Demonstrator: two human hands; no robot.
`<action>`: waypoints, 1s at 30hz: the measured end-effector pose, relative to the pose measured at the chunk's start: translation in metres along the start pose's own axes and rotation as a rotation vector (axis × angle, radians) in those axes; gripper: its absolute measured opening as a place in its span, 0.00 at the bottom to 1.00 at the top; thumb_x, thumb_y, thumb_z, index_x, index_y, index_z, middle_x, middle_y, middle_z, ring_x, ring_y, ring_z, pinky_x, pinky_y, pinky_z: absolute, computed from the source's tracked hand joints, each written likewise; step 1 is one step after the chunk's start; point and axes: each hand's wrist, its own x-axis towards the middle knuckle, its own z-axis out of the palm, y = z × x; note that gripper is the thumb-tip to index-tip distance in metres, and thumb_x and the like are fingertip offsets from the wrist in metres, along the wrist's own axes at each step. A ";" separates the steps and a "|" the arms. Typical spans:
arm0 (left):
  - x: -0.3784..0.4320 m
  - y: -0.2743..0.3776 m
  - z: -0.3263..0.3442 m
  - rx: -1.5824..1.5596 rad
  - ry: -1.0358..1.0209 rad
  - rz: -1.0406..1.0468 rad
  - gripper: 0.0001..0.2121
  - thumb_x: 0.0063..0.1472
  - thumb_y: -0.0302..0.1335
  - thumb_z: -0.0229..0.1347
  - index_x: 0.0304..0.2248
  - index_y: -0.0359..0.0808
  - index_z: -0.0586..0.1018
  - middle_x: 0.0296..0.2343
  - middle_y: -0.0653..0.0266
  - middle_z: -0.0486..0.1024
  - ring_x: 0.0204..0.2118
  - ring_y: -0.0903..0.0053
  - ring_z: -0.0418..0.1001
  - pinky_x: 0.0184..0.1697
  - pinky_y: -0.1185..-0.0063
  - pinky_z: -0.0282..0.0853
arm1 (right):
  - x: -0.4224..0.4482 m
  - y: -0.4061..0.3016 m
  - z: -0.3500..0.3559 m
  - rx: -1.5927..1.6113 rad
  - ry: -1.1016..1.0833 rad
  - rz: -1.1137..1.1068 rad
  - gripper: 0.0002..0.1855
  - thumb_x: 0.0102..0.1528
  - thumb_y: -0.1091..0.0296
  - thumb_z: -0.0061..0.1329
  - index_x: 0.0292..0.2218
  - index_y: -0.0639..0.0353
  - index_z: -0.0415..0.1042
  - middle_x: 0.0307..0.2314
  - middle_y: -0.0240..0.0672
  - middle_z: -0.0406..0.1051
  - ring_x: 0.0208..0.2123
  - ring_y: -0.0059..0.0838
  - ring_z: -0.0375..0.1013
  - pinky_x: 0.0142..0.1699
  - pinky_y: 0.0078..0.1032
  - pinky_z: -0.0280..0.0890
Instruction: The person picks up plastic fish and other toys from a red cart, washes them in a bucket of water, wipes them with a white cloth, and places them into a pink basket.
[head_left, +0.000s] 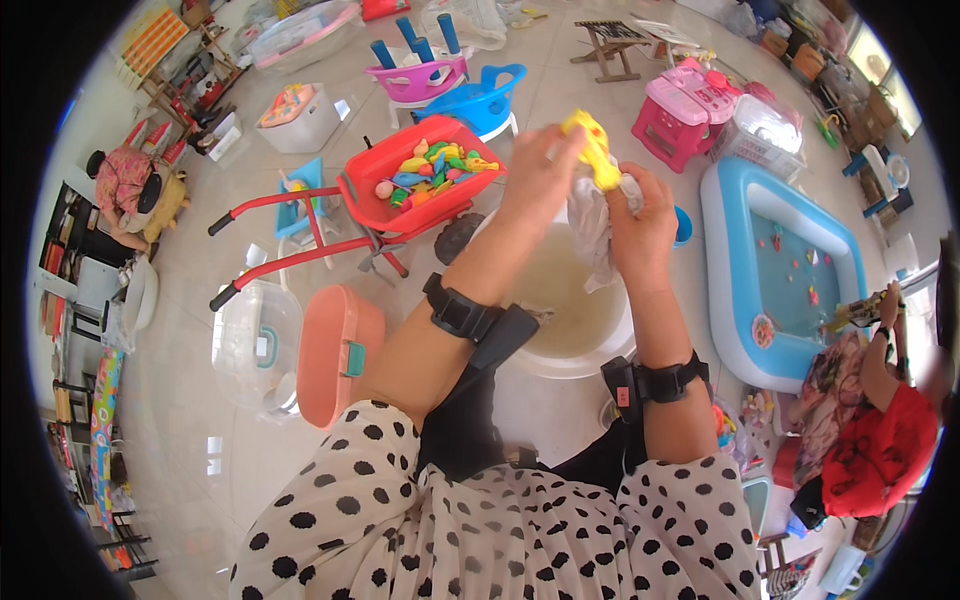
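Note:
Above a wide basin (570, 292) of cloudy water, my hands are working on a yellow plastic toy (598, 156). My left hand (541, 165), slightly blurred, closes around the toy's upper part. My right hand (646, 214) grips a wet white cloth (589, 214), with its fingers at the toy's lower end. The cloth hangs down over the basin. Beyond my left forearm stands a red toy wheelbarrow (382, 202) holding several small colourful toys (439, 172).
Left of the basin are an orange plastic bin (330, 360) and a clear lid (255, 345). An inflatable pool (720, 277) with floating toys is at right, beside a person in red (877, 450). Another person (127, 180) bends at far left. Toy seats (472, 105) stand ahead.

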 end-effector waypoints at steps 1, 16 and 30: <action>0.005 0.002 -0.006 0.107 0.095 0.049 0.19 0.61 0.43 0.45 0.41 0.35 0.71 0.36 0.67 0.70 0.41 0.81 0.65 0.42 0.79 0.60 | 0.000 0.002 -0.001 -0.011 0.009 0.016 0.15 0.51 0.73 0.49 0.43 0.58 0.69 0.37 0.42 0.69 0.39 0.36 0.70 0.41 0.27 0.65; 0.003 -0.023 -0.006 0.099 -0.257 0.358 0.15 0.62 0.34 0.46 0.39 0.27 0.72 0.33 0.62 0.73 0.37 0.80 0.69 0.41 0.81 0.65 | 0.002 -0.008 -0.005 1.212 -0.471 0.736 0.21 0.57 0.63 0.46 0.50 0.58 0.60 0.39 0.33 0.68 0.41 0.26 0.70 0.44 0.25 0.67; 0.027 0.006 -0.072 -0.516 0.472 0.261 0.16 0.55 0.32 0.54 0.37 0.31 0.64 0.21 0.62 0.71 0.23 0.78 0.72 0.25 0.78 0.66 | 0.007 0.053 0.006 1.138 -0.867 0.818 0.25 0.54 0.53 0.43 0.48 0.58 0.64 0.38 0.43 0.71 0.37 0.41 0.73 0.40 0.41 0.70</action>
